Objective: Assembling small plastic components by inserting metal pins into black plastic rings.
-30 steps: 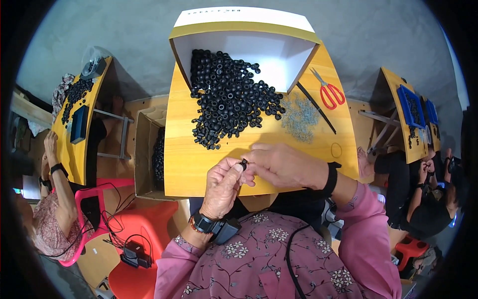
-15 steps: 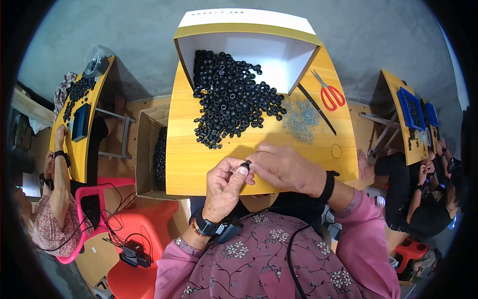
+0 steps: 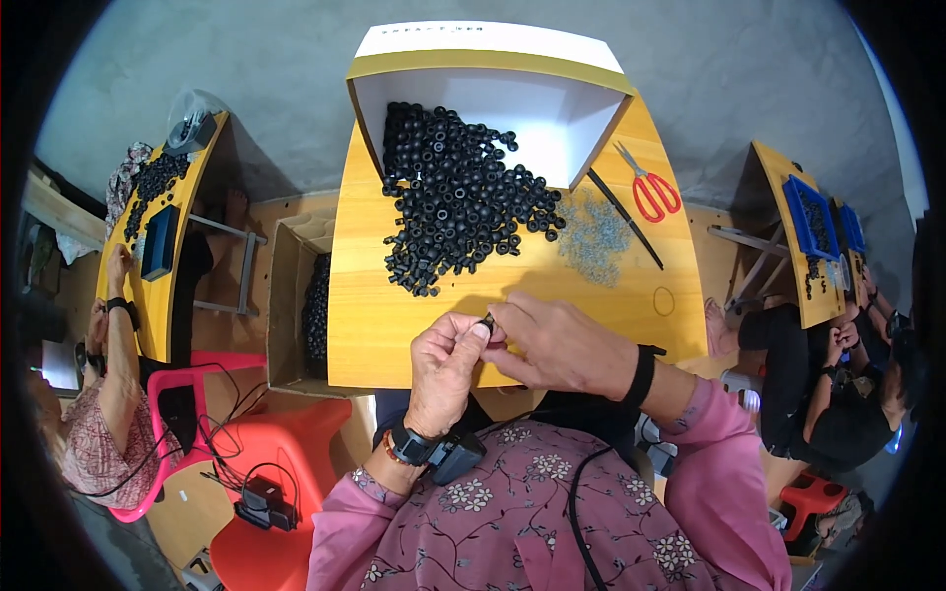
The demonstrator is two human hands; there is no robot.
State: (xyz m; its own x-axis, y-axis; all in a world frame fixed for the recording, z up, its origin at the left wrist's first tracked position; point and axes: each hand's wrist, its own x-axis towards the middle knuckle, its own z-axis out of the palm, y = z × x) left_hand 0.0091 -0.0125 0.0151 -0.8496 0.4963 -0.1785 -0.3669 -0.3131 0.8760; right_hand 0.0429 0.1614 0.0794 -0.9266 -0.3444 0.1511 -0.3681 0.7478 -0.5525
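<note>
Over the near edge of the table, my left hand pinches a small round black plastic part between thumb and forefinger. My right hand meets it there, its bent fingers drawn together against the same part. Whatever lies between the right fingertips is too small and hidden to make out. Beyond my hands a heap of black plastic parts spills out of a white box lying on its side. To the right of the heap is a pile of small clear or grey bits.
Red-handled scissors and a thin black rod lie on the yellow table. A cardboard carton holding more black parts stands left of it, near a red chair. People work at tables on both sides.
My right hand has shifted slightly down and left, and its fingers have turned at the black part. My left hand keeps its pinch almost in place.
</note>
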